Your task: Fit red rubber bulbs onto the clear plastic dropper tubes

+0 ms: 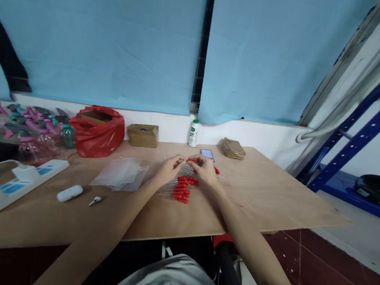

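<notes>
My left hand (171, 167) and my right hand (205, 168) meet over the table, fingers closed in a pinch. Between them is a slim piece with a red end (192, 160), its thin stem pointing left. The right fingers grip the red end, and the left fingertips are at the stem. Beneath and in front of the hands lies a pile of similar red-ended pieces (181, 190), with pale thin stems pointing mostly left. Another red end (217, 170) shows just right of my right hand. What kind of tool these are is too small to tell.
Clear plastic bags (119, 174) lie left of the pile. Earbud case (70, 193), loose earbud (95, 201) and power strip (21, 184) are further left. Behind stand a red bag (98, 136), cardboard box (142, 135), white bottle (194, 134), phone (207, 155) and brown package (233, 148).
</notes>
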`<state>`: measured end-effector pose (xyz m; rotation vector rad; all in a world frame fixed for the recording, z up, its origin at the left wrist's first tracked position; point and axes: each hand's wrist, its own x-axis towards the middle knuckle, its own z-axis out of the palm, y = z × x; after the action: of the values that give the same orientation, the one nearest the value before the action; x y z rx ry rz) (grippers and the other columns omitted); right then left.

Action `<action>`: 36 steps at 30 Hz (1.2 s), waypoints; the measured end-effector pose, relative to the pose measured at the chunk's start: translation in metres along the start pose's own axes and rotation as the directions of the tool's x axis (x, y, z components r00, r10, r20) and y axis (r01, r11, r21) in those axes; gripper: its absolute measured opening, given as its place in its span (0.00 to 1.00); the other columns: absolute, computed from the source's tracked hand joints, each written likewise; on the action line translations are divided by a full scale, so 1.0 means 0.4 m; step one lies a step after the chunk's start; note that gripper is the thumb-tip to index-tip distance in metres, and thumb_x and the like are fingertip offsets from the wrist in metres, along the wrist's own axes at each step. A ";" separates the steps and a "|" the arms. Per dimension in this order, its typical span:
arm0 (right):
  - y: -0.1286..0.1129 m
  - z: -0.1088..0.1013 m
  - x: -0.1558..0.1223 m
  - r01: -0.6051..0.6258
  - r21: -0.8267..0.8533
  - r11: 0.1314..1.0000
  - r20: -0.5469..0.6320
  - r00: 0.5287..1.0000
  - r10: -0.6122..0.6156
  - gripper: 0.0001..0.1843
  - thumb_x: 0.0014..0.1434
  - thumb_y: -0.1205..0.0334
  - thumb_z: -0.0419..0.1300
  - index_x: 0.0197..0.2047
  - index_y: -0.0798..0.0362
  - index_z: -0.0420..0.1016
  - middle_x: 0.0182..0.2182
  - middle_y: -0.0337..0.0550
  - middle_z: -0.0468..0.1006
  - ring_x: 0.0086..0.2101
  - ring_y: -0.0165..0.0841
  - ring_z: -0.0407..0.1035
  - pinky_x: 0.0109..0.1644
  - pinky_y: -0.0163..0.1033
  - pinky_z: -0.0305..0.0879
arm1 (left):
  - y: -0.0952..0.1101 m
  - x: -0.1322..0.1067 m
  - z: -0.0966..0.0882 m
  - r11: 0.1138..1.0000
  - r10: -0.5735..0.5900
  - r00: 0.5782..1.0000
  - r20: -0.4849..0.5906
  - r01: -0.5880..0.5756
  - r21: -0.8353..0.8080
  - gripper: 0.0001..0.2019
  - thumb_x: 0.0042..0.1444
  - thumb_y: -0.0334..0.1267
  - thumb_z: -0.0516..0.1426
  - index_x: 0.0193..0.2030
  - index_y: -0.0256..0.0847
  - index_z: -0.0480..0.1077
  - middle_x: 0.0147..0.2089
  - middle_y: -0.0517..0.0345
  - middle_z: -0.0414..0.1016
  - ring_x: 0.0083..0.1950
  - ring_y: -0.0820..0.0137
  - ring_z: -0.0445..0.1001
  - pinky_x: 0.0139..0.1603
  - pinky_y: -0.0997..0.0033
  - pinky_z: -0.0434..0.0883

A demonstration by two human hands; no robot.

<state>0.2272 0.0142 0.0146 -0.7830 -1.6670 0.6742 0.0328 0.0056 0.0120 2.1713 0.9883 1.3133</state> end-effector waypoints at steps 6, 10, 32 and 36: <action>-0.007 0.000 -0.006 -0.047 0.045 0.998 0.009 0.999 0.046 0.17 0.56 0.49 0.68 0.41 0.55 0.80 0.30 0.43 0.80 0.29 0.33 0.71 0.32 0.36 0.66 | 0.014 0.003 -0.013 0.998 0.063 0.998 0.011 -0.063 0.028 0.15 0.69 0.45 0.52 0.46 0.39 0.77 0.41 0.55 0.80 0.40 0.68 0.75 0.42 0.71 0.69; 0.001 0.003 -0.008 -0.036 -0.005 0.999 0.010 0.999 0.036 0.17 0.57 0.48 0.67 0.39 0.55 0.81 0.28 0.42 0.79 0.27 0.32 0.69 0.30 0.36 0.64 | 0.013 0.007 -0.022 0.988 0.113 0.993 0.016 -0.114 0.100 0.14 0.68 0.43 0.54 0.44 0.40 0.79 0.41 0.54 0.80 0.42 0.67 0.75 0.46 0.69 0.70; -0.030 0.004 -0.013 0.074 -0.118 0.990 0.017 0.997 -0.073 0.14 0.61 0.51 0.65 0.41 0.54 0.81 0.33 0.44 0.83 0.31 0.34 0.74 0.36 0.37 0.68 | 0.068 0.006 -0.063 0.954 0.169 0.982 0.081 -0.183 0.236 0.18 0.71 0.43 0.49 0.42 0.39 0.79 0.34 0.55 0.72 0.37 0.69 0.69 0.39 0.69 0.65; -0.041 0.006 -0.015 0.085 -0.130 0.988 0.019 0.996 -0.084 0.15 0.60 0.50 0.65 0.41 0.54 0.81 0.31 0.42 0.81 0.27 0.32 0.70 0.33 0.36 0.65 | 0.055 0.009 -0.064 0.957 0.177 0.983 0.057 -0.185 0.224 0.17 0.70 0.43 0.51 0.43 0.39 0.80 0.34 0.56 0.74 0.35 0.70 0.69 0.38 0.70 0.64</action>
<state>0.2235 -0.0007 0.0232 -0.7966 -1.7601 0.5164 0.0191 -0.0067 0.0407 2.5023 0.9882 1.2885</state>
